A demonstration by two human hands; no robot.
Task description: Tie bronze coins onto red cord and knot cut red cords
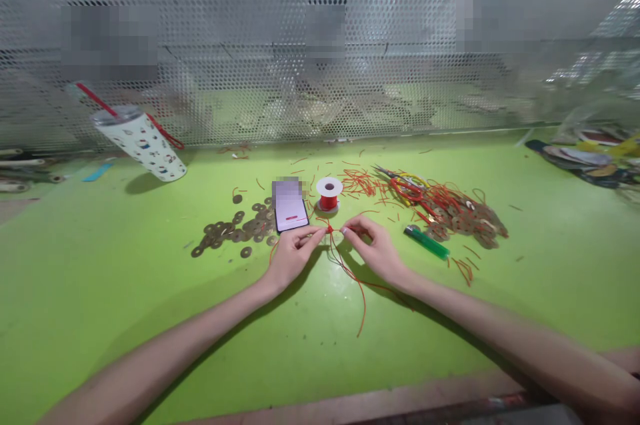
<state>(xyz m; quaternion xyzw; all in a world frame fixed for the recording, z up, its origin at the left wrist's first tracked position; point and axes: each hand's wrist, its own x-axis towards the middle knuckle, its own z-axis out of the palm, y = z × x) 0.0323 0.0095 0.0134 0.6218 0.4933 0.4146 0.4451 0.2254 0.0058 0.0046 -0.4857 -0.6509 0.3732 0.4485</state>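
A red cord [362, 308] with a small knot in it is stretched between my two hands, its loose ends trailing down over the green table. My left hand [296, 253] pinches the cord just left of the knot. On the other side, my right hand [374, 246] pinches it between thumb and fingertips. Behind the hands stands a white spool [329, 188] wound with red cord. A phone [291, 205] with a lit screen lies beyond my left hand. Close to my right hand is a green lighter [427, 242].
Loose round coins with holes [235, 228] are scattered at left. Scissors [407, 190] and cord scraps lie beside a heap of corded coins [465, 222] at right. A patterned tumbler [145, 145] with a red straw stands back left. A perforated metal screen [225, 98] borders the table's far side.
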